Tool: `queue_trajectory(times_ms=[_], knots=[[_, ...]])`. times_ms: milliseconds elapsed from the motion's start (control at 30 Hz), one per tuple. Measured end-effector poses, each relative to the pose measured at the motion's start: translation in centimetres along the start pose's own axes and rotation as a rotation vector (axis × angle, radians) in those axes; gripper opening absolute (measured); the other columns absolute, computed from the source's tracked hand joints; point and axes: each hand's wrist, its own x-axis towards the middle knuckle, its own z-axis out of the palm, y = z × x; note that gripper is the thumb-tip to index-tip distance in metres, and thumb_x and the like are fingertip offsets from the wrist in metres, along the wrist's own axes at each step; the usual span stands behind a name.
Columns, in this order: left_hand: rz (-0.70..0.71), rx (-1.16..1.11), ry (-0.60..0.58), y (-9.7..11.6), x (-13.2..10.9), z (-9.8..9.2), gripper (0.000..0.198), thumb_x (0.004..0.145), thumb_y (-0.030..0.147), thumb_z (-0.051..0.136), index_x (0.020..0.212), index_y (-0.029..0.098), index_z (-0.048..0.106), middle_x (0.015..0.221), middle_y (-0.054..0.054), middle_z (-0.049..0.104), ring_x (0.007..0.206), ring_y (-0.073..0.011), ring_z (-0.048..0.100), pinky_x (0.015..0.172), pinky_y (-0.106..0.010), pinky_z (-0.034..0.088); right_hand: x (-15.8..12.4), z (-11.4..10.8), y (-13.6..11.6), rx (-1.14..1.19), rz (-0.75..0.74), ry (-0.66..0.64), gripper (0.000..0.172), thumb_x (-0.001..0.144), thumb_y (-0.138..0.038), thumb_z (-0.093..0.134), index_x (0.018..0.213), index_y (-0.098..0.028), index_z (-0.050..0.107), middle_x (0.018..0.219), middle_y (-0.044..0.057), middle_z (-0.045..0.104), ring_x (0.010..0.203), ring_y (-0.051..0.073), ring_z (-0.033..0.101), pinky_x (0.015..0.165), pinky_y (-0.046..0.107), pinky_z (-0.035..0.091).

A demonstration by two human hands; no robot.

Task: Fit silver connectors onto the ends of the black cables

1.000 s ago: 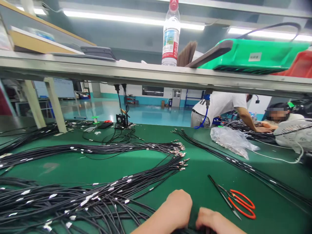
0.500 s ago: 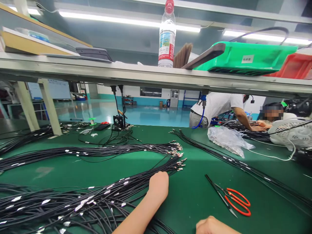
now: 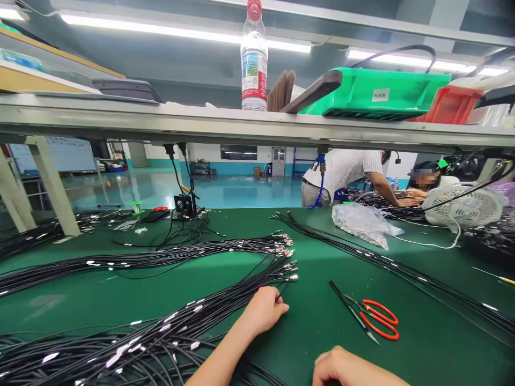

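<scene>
My left hand [image 3: 263, 309] reaches forward over the green bench mat [image 3: 322, 316], its fingertips pinched on a black cable near the connector ends of the near cable bundle [image 3: 225, 300]. At the bottom edge my right hand [image 3: 346, 369] rests on the mat with curled fingers; what they hold, if anything, is hidden. A second bundle of black cables [image 3: 181, 249] lies farther back, its metal connector tips [image 3: 281, 244] pointing right.
Red-handled scissors [image 3: 368, 316] lie right of my left hand. A long cable run [image 3: 402, 271] crosses the right side. A clear plastic bag [image 3: 362, 222], a white fan [image 3: 462, 206] and two other people are at the far right. A bottle [image 3: 254, 59] and green bin [image 3: 374, 94] stand on the shelf.
My left hand has left my right hand at the front edge and moved forward to the cable ends, closing its fingertips there. The view has shifted slightly right.
</scene>
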Motion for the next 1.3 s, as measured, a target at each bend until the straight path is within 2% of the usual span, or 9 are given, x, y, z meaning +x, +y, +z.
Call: queue_trajectory(times_ms=[133, 300, 500, 600, 733, 933, 1033, 1167, 1300], knots=[[0.086, -0.139, -0.036, 1.2, -0.2, -0.1, 0.028, 0.080, 0.033, 0.043, 0.080, 0.012, 0.062, 0.069, -0.002, 0.063, 0.062, -0.0131, 0.054, 0.055, -0.020, 0.036, 0.0, 0.2, 0.5, 0.019, 0.017, 0.007, 0.020, 0.068, -0.009, 0.057, 0.078, -0.021, 0.070, 0.075, -0.002, 0.063, 0.070, 0.013, 0.054, 0.060, 0.016, 0.037], [0.083, -0.223, -0.227, 2.2, -1.3, 0.7, 0.022, 0.070, 0.021, 0.048, 0.053, 0.014, 0.062, 0.039, 0.003, 0.049, 0.041, -0.0111, 0.045, 0.047, -0.020, 0.034, 0.1, 0.3, 0.6, 0.012, 0.033, -0.001, 0.022, 0.068, -0.009, 0.055, 0.077, -0.020, 0.071, 0.075, -0.001, 0.064, 0.071, 0.013, 0.054, 0.061, 0.016, 0.037], [0.090, -0.388, -0.155, 1.9, -1.0, 0.7, 0.016, 0.069, 0.021, 0.050, 0.072, 0.014, 0.064, 0.047, 0.004, 0.051, 0.046, -0.0098, 0.043, 0.051, -0.020, 0.034, 0.0, 0.2, 0.4, 0.029, 0.019, 0.037, 0.023, 0.065, -0.008, 0.055, 0.078, -0.021, 0.070, 0.078, 0.000, 0.065, 0.077, 0.015, 0.055, 0.065, 0.018, 0.038], [0.106, -0.491, -0.155, 2.2, -0.9, -0.2, 0.022, 0.071, 0.030, 0.049, 0.067, 0.012, 0.061, 0.051, 0.004, 0.049, 0.044, -0.0081, 0.040, 0.045, -0.019, 0.032, 0.5, -0.7, 1.2, 0.147, 0.026, 0.238, 0.014, 0.071, -0.014, 0.052, 0.070, -0.015, 0.066, 0.069, 0.001, 0.062, 0.066, 0.014, 0.056, 0.060, 0.021, 0.039], [0.139, -0.708, -0.155, 2.7, -1.2, -1.5, 0.026, 0.069, 0.037, 0.055, 0.073, 0.012, 0.061, 0.053, 0.005, 0.045, 0.046, -0.0072, 0.037, 0.044, -0.018, 0.029, 0.9, -3.4, 3.7, 0.456, 0.139, 0.528, 0.037, 0.083, -0.042, 0.045, 0.068, -0.011, 0.060, 0.057, 0.002, 0.056, 0.049, 0.012, 0.050, 0.046, 0.022, 0.036], [0.148, -0.729, -0.242, 3.2, -1.7, -1.2, 0.015, 0.063, 0.024, 0.058, 0.069, 0.011, 0.061, 0.053, 0.003, 0.049, 0.046, -0.0076, 0.042, 0.044, -0.019, 0.030, 0.5, -5.7, 5.5, 0.890, 0.056, 0.830, 0.036, 0.077, -0.049, 0.058, 0.079, -0.013, 0.060, 0.058, -0.002, 0.050, 0.047, 0.008, 0.040, 0.043, 0.019, 0.030], [0.149, -0.821, -0.301, 4.3, -2.3, 0.0, 0.026, 0.062, 0.019, 0.058, 0.087, 0.011, 0.058, 0.066, 0.001, 0.056, 0.047, -0.0081, 0.048, 0.045, -0.019, 0.034, 0.3, -5.4, 4.7, 0.942, -0.057, 0.840, 0.032, 0.077, -0.045, 0.060, 0.079, -0.013, 0.060, 0.056, -0.003, 0.049, 0.048, 0.008, 0.040, 0.045, 0.019, 0.031], [0.254, -1.067, -0.233, 6.6, -3.2, 1.8, 0.043, 0.062, 0.018, 0.064, 0.104, 0.016, 0.053, 0.087, -0.002, 0.057, 0.055, -0.0070, 0.053, 0.051, -0.019, 0.038, 0.1, -4.3, 2.7, 0.931, -0.136, 0.710, 0.031, 0.079, -0.044, 0.058, 0.078, -0.013, 0.060, 0.054, -0.001, 0.051, 0.047, 0.009, 0.042, 0.047, 0.021, 0.033], [0.178, -1.306, -0.172, 8.1, -3.6, 2.5, 0.025, 0.070, 0.030, 0.062, 0.087, 0.014, 0.053, 0.059, 0.003, 0.053, 0.041, -0.0050, 0.043, 0.043, -0.017, 0.031, -0.3, -3.6, 1.2, 1.010, -0.206, 0.567, 0.035, 0.083, -0.047, 0.051, 0.081, -0.013, 0.059, 0.052, -0.001, 0.052, 0.045, 0.010, 0.043, 0.046, 0.022, 0.034]])
